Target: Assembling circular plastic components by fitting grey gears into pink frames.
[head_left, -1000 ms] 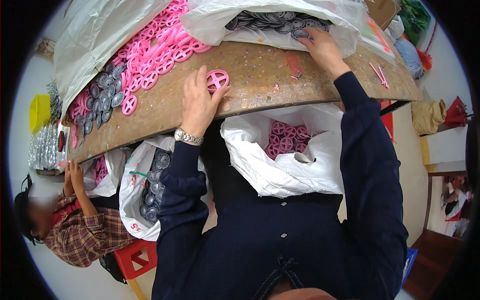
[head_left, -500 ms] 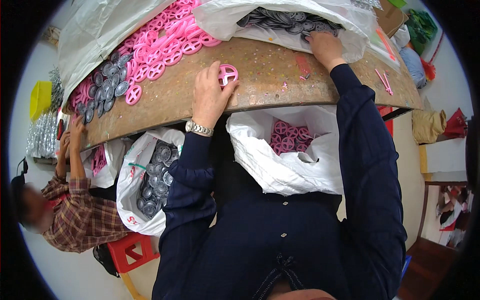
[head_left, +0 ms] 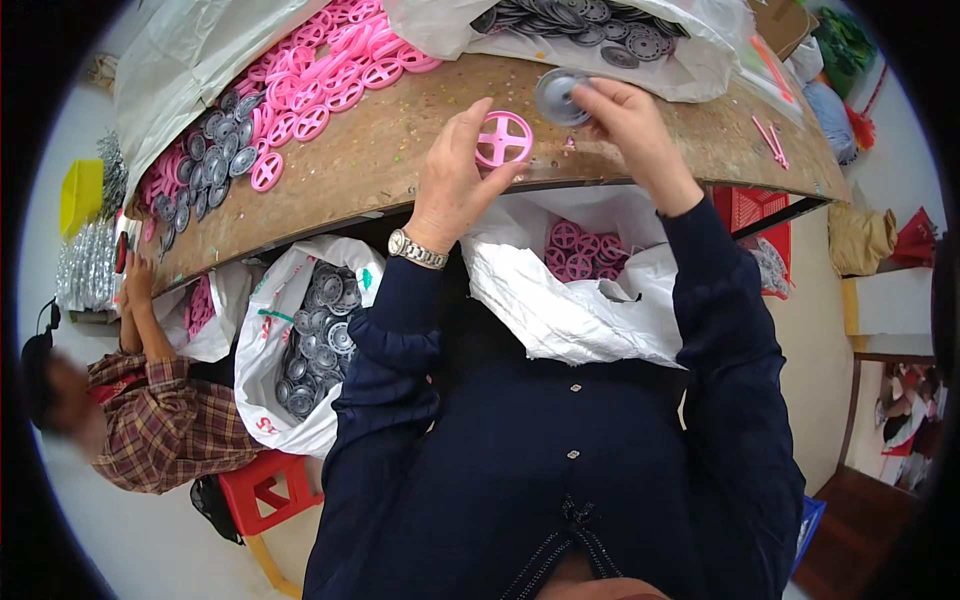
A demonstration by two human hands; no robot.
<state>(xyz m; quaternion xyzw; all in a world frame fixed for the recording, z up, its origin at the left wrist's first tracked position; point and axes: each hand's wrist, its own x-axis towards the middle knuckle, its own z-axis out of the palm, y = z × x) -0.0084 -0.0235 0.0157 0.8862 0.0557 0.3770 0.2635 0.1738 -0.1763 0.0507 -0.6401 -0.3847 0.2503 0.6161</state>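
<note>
Over one brown, speckled wooden table point(head_left: 380, 150), here's the left hand point(head_left: 452, 185) gripping one pink, four-spoked plastic wheel point(head_left: 503, 140), and the right hand point(head_left: 632, 128) pinching one round, grey plastic disc point(head_left: 557, 97) beside it!

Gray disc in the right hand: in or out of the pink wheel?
Out: the right hand holds the disc apart from the wheel.

Partial, unreadable red lettering point(head_left: 267, 425) on white sack point(head_left: 256, 372)

Workshop, probably (heaped pink wheels point(head_left: 343, 62))
</note>
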